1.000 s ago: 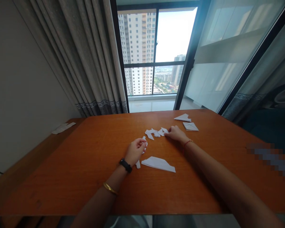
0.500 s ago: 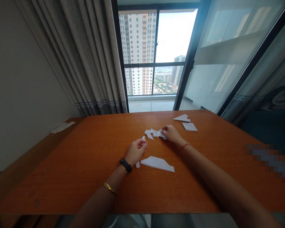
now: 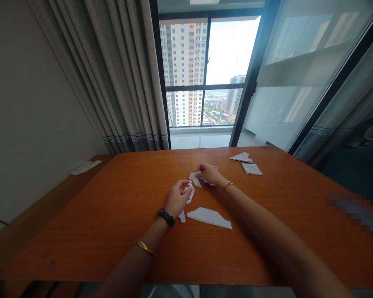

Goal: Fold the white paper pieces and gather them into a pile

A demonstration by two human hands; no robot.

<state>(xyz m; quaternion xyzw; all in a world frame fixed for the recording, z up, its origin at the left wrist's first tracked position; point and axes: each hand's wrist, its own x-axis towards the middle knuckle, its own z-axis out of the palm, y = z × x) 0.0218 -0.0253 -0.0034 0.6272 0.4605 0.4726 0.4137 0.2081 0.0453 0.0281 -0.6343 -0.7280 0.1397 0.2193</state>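
Observation:
White cut paper pieces lie on the brown wooden table (image 3: 127,231). My left hand (image 3: 178,198) is closed, its thumb and fingers around a small angular paper piece (image 3: 190,195). Under that wrist, a narrow paper strip (image 3: 182,217) is partly covered. My right hand (image 3: 210,174) reaches over the paper scraps (image 3: 195,179) beyond it, fingertips pinched at one of them. Its fingers and palm hide part of this cluster. Closer to me, a long folded paper piece (image 3: 209,217) with a slanted edge lies flat, apart from both hands.
Toward the back right lie a folded paper triangle (image 3: 241,157) and a folded paper square (image 3: 251,169). Some pale paper (image 3: 85,167) rests at the far left ledge. A grey curtain (image 3: 127,82) and window stand behind the table.
My right hand has moved left across the scraps, closer to my left hand. More of the paper piece at my left hand now shows. The view has shifted slightly.

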